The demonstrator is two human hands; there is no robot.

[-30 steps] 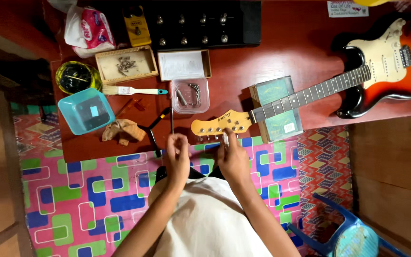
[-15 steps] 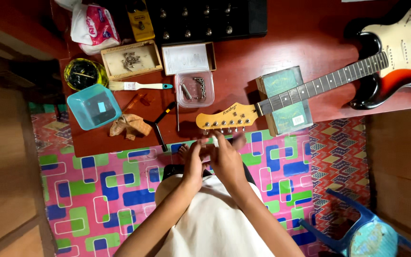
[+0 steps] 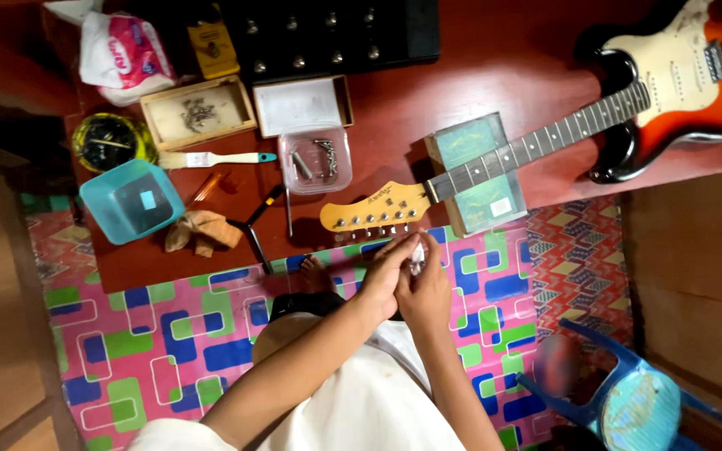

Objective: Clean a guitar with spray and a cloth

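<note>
A: How many hands, and what are they doing?

B: Two. The left hand (image 3: 388, 276) and right hand (image 3: 426, 288) meet at centre frame, fingers pinched together around one small pale part (image 3: 417, 253), just below the headstock (image 3: 375, 210).

A: And the guitar?

B: One electric guitar (image 3: 670, 75), body upper right, neck resting on one green block (image 3: 476, 174). Six tuners line the headstock. Two clear tubs, one brush (image 3: 215, 158).

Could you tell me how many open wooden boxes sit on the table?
2: one wooden box holding small dark parts at the left, and a second box lined with white paper directly to its right.
</note>
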